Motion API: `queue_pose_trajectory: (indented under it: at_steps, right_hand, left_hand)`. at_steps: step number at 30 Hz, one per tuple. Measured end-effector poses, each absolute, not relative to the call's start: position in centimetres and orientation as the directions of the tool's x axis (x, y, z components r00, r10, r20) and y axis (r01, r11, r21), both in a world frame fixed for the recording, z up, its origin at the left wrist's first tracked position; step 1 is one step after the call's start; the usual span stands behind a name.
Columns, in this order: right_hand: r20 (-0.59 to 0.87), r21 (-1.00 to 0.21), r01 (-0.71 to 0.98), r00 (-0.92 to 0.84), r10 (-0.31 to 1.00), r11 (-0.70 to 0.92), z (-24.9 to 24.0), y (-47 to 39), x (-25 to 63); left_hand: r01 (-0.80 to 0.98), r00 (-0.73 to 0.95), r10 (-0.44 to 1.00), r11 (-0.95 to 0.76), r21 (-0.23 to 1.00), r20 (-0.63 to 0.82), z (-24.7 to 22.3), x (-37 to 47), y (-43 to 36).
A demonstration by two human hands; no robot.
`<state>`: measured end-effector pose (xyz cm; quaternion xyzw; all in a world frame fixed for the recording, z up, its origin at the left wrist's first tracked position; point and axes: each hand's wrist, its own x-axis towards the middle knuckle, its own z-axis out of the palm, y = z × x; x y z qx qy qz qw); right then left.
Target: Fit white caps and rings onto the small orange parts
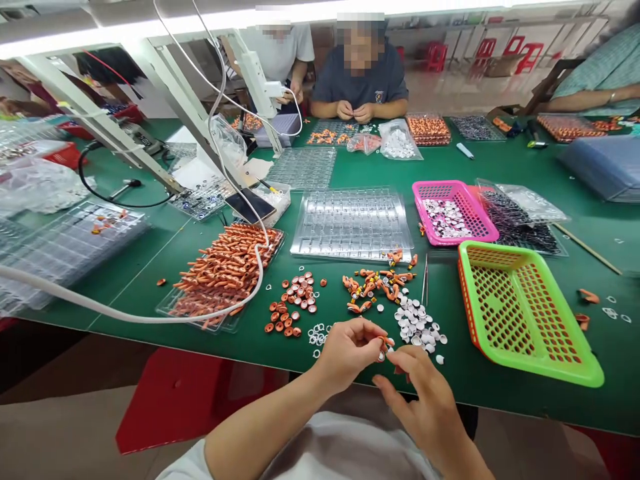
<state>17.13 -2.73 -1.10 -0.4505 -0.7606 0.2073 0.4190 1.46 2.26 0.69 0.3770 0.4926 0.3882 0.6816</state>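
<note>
My left hand (347, 353) pinches a small orange part (384, 342) with a white round end, just past the table's front edge. My right hand (425, 393) is close beside it, thumb and forefinger apart, the forefinger's tip at or near the part; whether it touches I cannot tell. Beyond my hands is a heap of small white caps (417, 323). Several orange parts with yellow bits (373, 287) are scattered farther back. To the left are orange cups with white insides (295, 303) and thin white rings (317, 335).
A stack of long orange parts (220, 270) lies left, a white cable (200, 319) draped across it. A clear tray (353, 223) lies ahead. A green basket (530, 313) and a pink basket (455, 212) stand right. Tweezers (425, 280) lie behind the caps. A co-worker (360, 77) sits opposite.
</note>
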Motion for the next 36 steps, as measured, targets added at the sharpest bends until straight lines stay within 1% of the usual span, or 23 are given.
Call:
queue_pose_trajectory:
  at_steps: [2, 5, 10, 13, 17, 21, 25, 27, 30, 32, 34, 36]
  right_hand:
    - [0.481, -0.653, 0.539, -0.247, 0.841, 0.532, -1.4, -2.7, 16.7]
    - [0.505, -0.620, 0.586, -0.211, 0.837, 0.522, -1.6, -2.6, 16.2]
    - [0.538, -0.593, 0.618, -0.172, 0.825, 0.516, -1.8, -2.7, 16.1]
    - [0.547, -0.603, 0.621, -0.135, 0.826, 0.501, -1.9, -2.7, 16.2]
    - [0.540, -0.661, 0.588, -0.058, 0.840, 0.466, -1.7, -2.7, 16.3]
    - [0.490, -0.748, 0.529, 0.031, 0.871, 0.401, -1.5, -2.8, 16.3]
    - [0.444, -0.796, 0.483, 0.057, 0.894, 0.364, -1.7, -3.0, 16.4]
    - [0.374, -0.850, 0.417, 0.052, 0.926, 0.321, -1.8, -3.1, 16.6]
    - [0.226, -0.940, 0.271, 0.040, 0.973, 0.207, -1.7, -3.3, 16.8]
    - [0.175, -0.961, 0.225, 0.039, 0.984, 0.162, -1.7, -3.4, 16.9]
    - [0.187, -0.953, 0.250, 0.038, 0.982, 0.172, -1.8, -3.5, 16.9]
    - [0.264, -0.911, 0.336, 0.036, 0.964, 0.238, -2.0, -3.5, 16.8]
  left_hand:
    - [-0.150, 0.192, 0.908, 0.403, 0.903, -0.373, 0.9, 1.9, 2.1]
    - [-0.147, 0.146, 0.918, 0.388, 0.910, -0.368, 0.9, 2.4, 1.9]
    - [-0.177, 0.116, 0.930, 0.364, 0.914, -0.348, 0.5, 3.0, 1.7]
    - [-0.226, 0.108, 0.933, 0.358, 0.906, -0.342, 0.5, 3.3, 1.5]
    - [-0.246, 0.107, 0.932, 0.363, 0.899, -0.347, 0.7, 3.6, 1.3]
    - [-0.243, 0.140, 0.925, 0.377, 0.894, -0.352, 0.5, 3.6, 1.0]
    - [-0.264, 0.173, 0.921, 0.385, 0.884, -0.349, -0.1, 3.5, 0.7]
    - [-0.271, 0.176, 0.920, 0.388, 0.881, -0.350, -0.3, 3.4, 0.6]
    - [-0.236, 0.164, 0.920, 0.386, 0.892, -0.355, -0.4, 3.3, 0.5]
    - [-0.190, 0.140, 0.926, 0.374, 0.908, -0.352, -0.5, 3.2, 0.4]
    - [-0.167, 0.118, 0.931, 0.361, 0.917, -0.345, -0.6, 3.2, 0.3]
    - [-0.196, 0.125, 0.932, 0.358, 0.913, -0.339, -0.7, 3.1, 0.2]
